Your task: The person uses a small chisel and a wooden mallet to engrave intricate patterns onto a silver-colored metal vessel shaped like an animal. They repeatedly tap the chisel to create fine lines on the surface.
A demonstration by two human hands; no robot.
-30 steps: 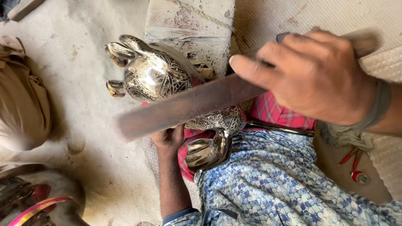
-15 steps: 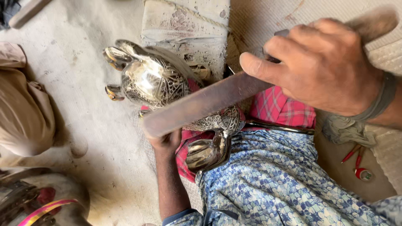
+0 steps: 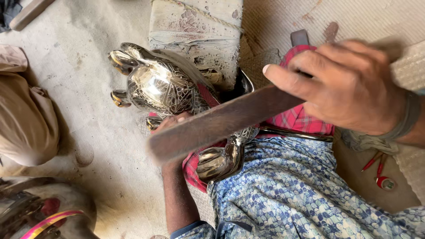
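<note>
On the far left a brown cloth bundle (image 3: 24,119) sits on the dusty floor (image 3: 88,79). Next comes the shiny engraved metal turtle (image 3: 164,86), lying partly on a red checked cloth (image 3: 301,121) over the person's lap, its front against a worn stone block (image 3: 199,31). The left hand (image 3: 170,124) presses against the turtle's underside; its fingers are mostly hidden, so I cannot tell their grip. The right hand (image 3: 349,88) is wrapped tight around a flat wooden bat (image 3: 221,124), blurred above the turtle. A slanted blow might hit the left fingers or dent the engraved shell, since they lie just under the bat.
</note>
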